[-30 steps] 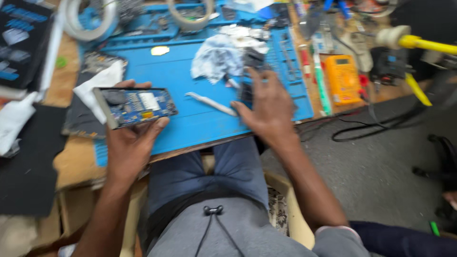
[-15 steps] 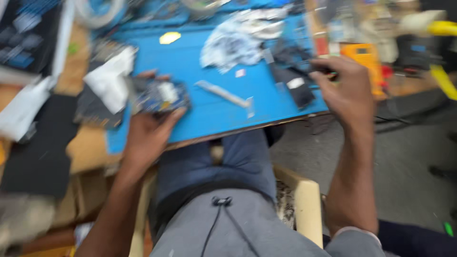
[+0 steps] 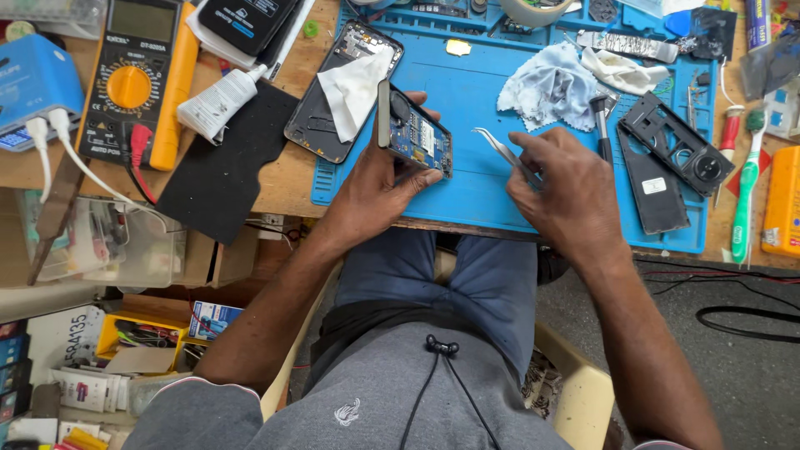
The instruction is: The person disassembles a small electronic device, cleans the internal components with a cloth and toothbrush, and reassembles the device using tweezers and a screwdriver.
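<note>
Cluttered with repair tools, the wooden worktop (image 3: pixel 275 187) carries a blue mat (image 3: pixel 467 179) near its front edge. On this mat the left hand (image 3: pixel 375 187) is closed around an opened phone (image 3: pixel 417 137), holding it tilted on its long edge with the circuit side toward the person. A moment ago this phone lay flatter in the same hand and further to the left. The right hand (image 3: pixel 567 196) has come back from the black parts at the right; now it pinches metal tweezers (image 3: pixel 504 152), whose tip points at the phone but stays just apart from it. The two hands are near each other, not touching.

Around them lie a second phone frame (image 3: pixel 312 125) with a white tissue (image 3: pixel 354 83) on it, a crumpled cloth (image 3: pixel 546 87), a black cover with round holes (image 3: pixel 675 142) and a green toothbrush (image 3: pixel 744 187). At the left stands a yellow multimeter (image 3: pixel 137 79).

Below the worktop, a clear plastic box (image 3: pixel 125 242) holds small items I cannot make out, and a yellow tray (image 3: pixel 142 333) holds some small tools.
</note>
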